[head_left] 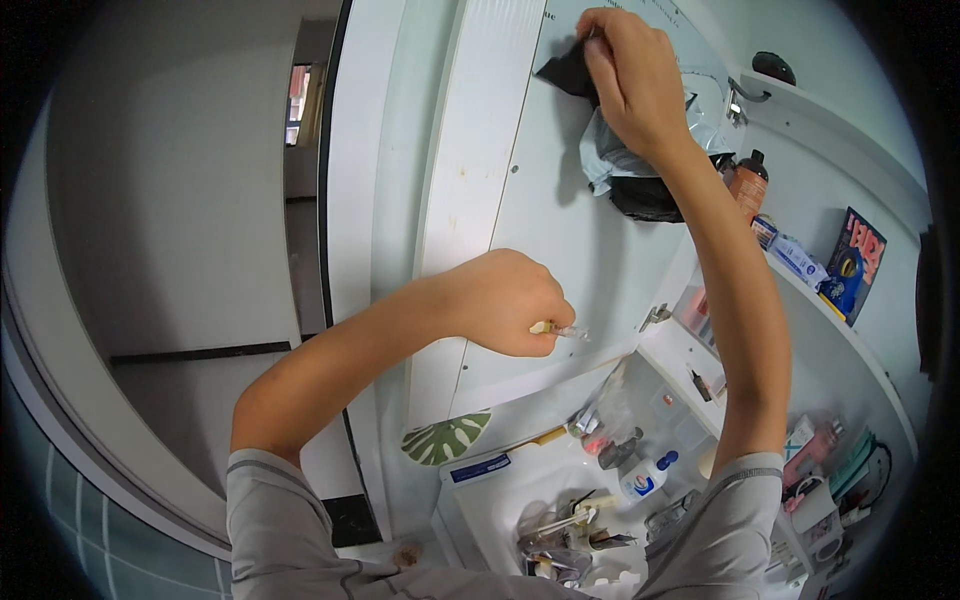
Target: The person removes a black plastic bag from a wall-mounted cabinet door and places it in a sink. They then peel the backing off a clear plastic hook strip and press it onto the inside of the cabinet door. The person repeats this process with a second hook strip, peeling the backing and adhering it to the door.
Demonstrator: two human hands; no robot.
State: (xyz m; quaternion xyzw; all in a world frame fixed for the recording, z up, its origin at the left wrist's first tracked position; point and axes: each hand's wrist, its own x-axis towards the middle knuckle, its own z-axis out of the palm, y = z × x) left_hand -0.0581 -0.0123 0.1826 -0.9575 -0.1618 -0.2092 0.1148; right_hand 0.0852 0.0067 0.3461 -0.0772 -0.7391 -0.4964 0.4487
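Seen from above, looking down over a bathroom: white mirrored cabinet door (pixel 560 200) swung open across the middle of the view, white wall and a dark door frame to the left, white washbasin (pixel 500 500) below, cluttered with small toiletries

Right hand (pixel 630 70) raised high at the top of the door, fingers closed down on a dark cloth (pixel 570 70), pressed flat against the door's surface; mirrored reflection of cloth and sleeve just beneath it

Left hand (pixel 505 300) lower, near the door's bottom edge, curled into a loose fist, thumb and fingertips pinched on a small clear slender object (pixel 565 330) poking out to the right; exact kind too small to tell

Open cabinet shelves (pixel 800 290) to the right, holding an orange-brown bottle with a black cap (pixel 748 185), a flat white tube (pixel 797 258) and a dark blue box (pixel 855 265)

On the basin rim, a small white bottle with a blue cap (pixel 648 478); left of the basin, a green leaf-patterned item (pixel 445 438)

Grey sleeves at both shoulders along the lower edge
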